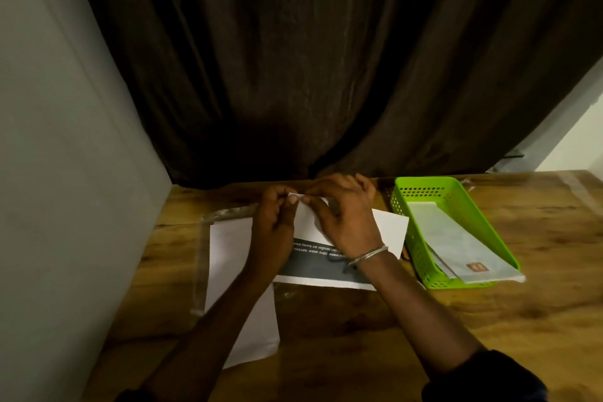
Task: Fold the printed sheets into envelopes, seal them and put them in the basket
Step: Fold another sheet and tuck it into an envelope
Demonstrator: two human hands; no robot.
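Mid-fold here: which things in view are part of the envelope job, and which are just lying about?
Job:
- printed sheet, pinched at its far edge by left hand and right hand
- blank sheets
- green basket
- envelopes in the basket

Lying about:
- plastic sleeve under the blank sheets
- curtain
- bangle

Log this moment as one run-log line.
step: folding | both hands pinch printed sheet's far corner | green basket: folded paper inside | blank sheets left

My table [538, 320] is wood-grained with a slight sheen. At two o'clock, my green basket [424, 215] is perforated plastic, holding matt paper envelopes [456, 241]. The printed sheet [388, 228] is matt paper; my bangle [368, 256] shiny metal; the curtain [310, 59] dark cloth.
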